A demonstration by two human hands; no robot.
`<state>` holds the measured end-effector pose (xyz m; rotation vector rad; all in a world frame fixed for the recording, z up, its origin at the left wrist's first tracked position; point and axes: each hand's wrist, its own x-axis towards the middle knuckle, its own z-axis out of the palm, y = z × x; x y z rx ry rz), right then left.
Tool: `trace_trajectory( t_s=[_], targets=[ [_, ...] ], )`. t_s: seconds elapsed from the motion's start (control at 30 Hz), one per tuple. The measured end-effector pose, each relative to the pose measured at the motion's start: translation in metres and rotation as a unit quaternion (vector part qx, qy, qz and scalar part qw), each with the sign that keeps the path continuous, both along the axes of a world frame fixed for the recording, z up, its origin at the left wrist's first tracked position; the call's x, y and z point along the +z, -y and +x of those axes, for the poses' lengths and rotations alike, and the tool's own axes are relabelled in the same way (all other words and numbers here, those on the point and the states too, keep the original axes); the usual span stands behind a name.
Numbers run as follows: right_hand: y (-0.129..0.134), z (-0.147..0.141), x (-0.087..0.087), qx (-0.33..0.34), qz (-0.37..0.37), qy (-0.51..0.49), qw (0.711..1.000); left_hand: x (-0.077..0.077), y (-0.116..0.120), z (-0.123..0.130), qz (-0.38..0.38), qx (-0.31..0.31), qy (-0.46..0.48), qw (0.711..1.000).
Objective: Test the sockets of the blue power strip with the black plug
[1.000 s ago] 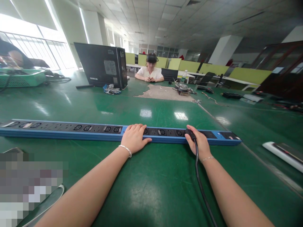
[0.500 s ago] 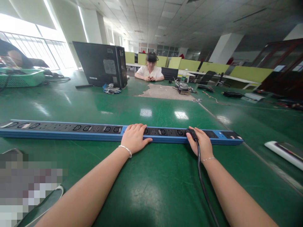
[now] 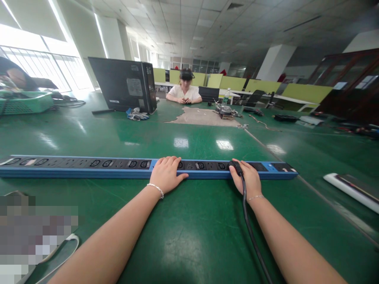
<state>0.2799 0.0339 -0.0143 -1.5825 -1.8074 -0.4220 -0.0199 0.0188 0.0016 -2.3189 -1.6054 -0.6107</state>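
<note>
A long blue power strip (image 3: 89, 172) with a row of black sockets lies across the green table in front of me. My left hand (image 3: 166, 172) grips it near its middle, fingers over the top and thumb along the near side. Farther right, my right hand (image 3: 248, 179) holds a black power plug (image 3: 236, 167) at the strip's socket face. How deep the plug sits in the socket is hidden by the plug and fingers. From it a black cable (image 3: 248, 225) runs down toward me, beside my right forearm.
A black computer tower (image 3: 118, 86) stands at the back left, with gloves (image 3: 137, 114) beside it. A green basket (image 3: 26, 103) is at the far left. A white-edged device (image 3: 352, 191) lies at right. Across the table sits a person (image 3: 184, 92); a bottle (image 3: 226, 96) stands nearby.
The view has shifted slightly, so the scene sits a little further left. Both hands keep their places on the strip and plug.
</note>
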Motion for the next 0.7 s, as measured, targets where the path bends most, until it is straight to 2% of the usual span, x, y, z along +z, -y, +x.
trace_trajectory(
  t_s=[0.33,0.5,0.6,0.7],
  targets=[
    [0.001,-0.004,-0.004,-0.022,0.008,-0.007,1.000,0.001,0.000,0.000,-0.010,-0.001,0.004,1.000],
    [0.000,-0.005,-0.007,-0.009,0.010,-0.026,1.000,0.001,0.000,0.000,-0.013,0.001,0.003,1.000],
    [0.000,-0.005,-0.003,0.002,0.016,-0.077,0.997,0.001,0.000,0.000,-0.012,0.003,0.002,1.000],
    [0.002,-0.003,0.004,-0.011,0.049,-0.186,0.981,0.001,0.000,0.000,-0.008,0.003,0.002,1.000]
  ],
)
